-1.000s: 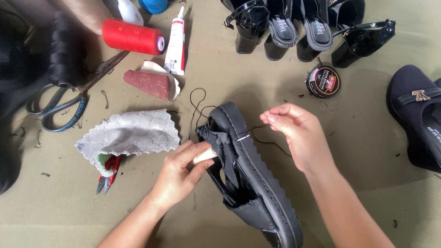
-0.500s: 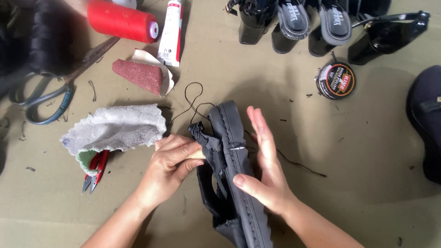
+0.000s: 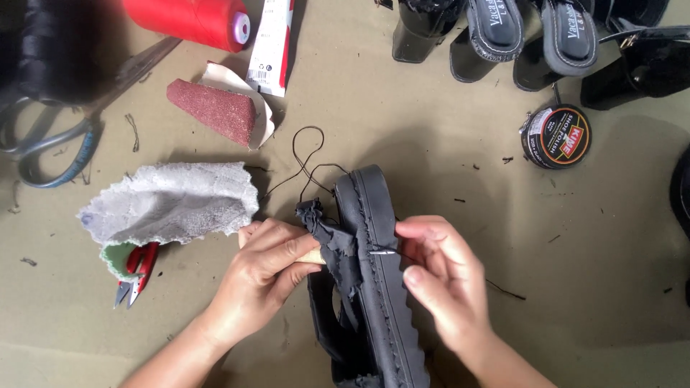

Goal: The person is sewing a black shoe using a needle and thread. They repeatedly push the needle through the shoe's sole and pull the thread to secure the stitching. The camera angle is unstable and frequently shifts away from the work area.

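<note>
While the black rubber-soled sandal (image 3: pixel 374 287) is stood on its edge at the six o'clock side of the table (image 3: pixel 503 215), it is steadied by the left hand (image 3: pixel 266 280), whose grip is closed around a pale wooden handle and the torn black upper. A thin metal needle (image 3: pixel 383 251) is pinched by the right hand (image 3: pixel 442 276) at the sole's three o'clock edge. The sole is judged stiff and light, the upper limp and frayed; hold is best taken on the sole. A grey cloth (image 3: pixel 172 201) lies at nine o'clock.
</note>
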